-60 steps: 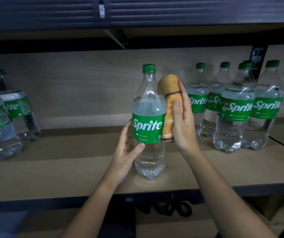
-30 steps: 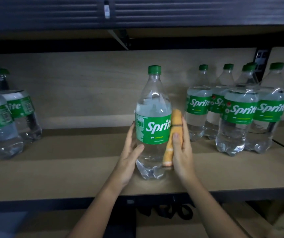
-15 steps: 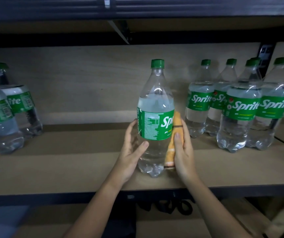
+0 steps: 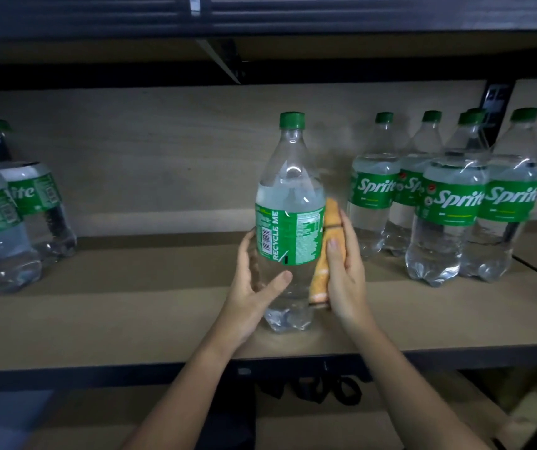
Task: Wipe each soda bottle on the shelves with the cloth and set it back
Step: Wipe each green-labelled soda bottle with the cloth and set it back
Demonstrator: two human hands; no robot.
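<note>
A clear Sprite bottle [image 4: 289,203] with a green cap and label stands upright on the wooden shelf [image 4: 130,316], its barcode side towards me. My left hand [image 4: 254,287] cups its lower left side, thumb across the front, fingers behind. My right hand [image 4: 345,274] presses a folded orange cloth [image 4: 327,254] flat against the bottle's right side, fingers straight.
Several more Sprite bottles [image 4: 448,203] stand grouped at the right of the shelf. Two others [image 4: 7,216] stand at the left edge. A dark upper shelf [image 4: 260,24] hangs overhead. Below is a lower shelf with black straps [image 4: 322,389].
The bottle has turned about its axis, so the Sprite logo is gone and the barcode side faces me. The cloth hand slid from the bottle's upper part down to its label and lower side.
</note>
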